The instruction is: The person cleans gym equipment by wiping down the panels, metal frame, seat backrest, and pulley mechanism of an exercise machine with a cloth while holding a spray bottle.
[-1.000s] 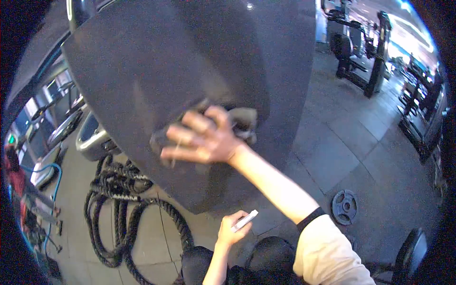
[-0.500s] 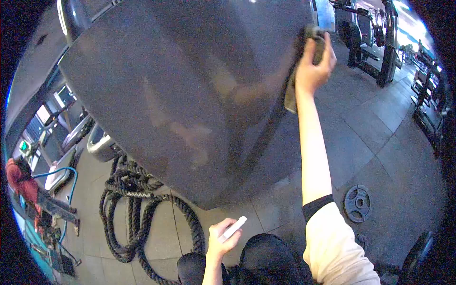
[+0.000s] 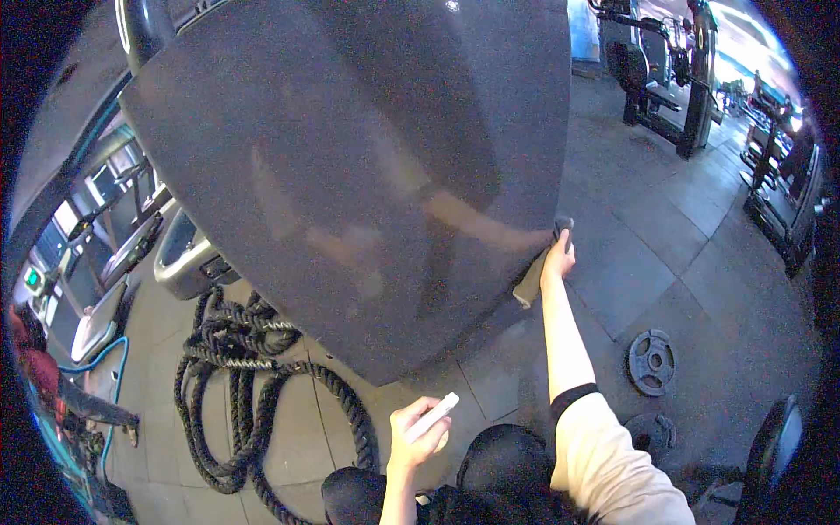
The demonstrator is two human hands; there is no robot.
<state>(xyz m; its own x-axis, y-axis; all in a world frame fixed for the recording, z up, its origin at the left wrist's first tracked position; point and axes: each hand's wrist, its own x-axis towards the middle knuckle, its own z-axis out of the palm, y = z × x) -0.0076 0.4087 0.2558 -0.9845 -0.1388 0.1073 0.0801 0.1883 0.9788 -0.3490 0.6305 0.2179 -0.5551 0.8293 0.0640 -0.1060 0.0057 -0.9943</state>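
A large glossy dark panel (image 3: 350, 175) fills the upper middle of the head view and mirrors my arms faintly. At its right edge, my right hand (image 3: 558, 255) grips a greyish cloth (image 3: 529, 287) that hangs down and lies against the edge. Below the panel's lower corner, my left hand (image 3: 418, 435) is closed around a small white stick-like object (image 3: 433, 416); its exact kind I cannot make out. The left hand is apart from the panel.
Thick black battle ropes (image 3: 236, 376) lie coiled on the tiled floor at left. Weight plates (image 3: 651, 362) lie at right, near a dark padded seat (image 3: 774, 455). Gym machines (image 3: 669, 79) stand upper right. A person in red (image 3: 39, 359) is at far left.
My right hand has slid down the panel's right edge with the cloth, from near the top to lower down. My left hand has stayed almost in place, still holding the white object.
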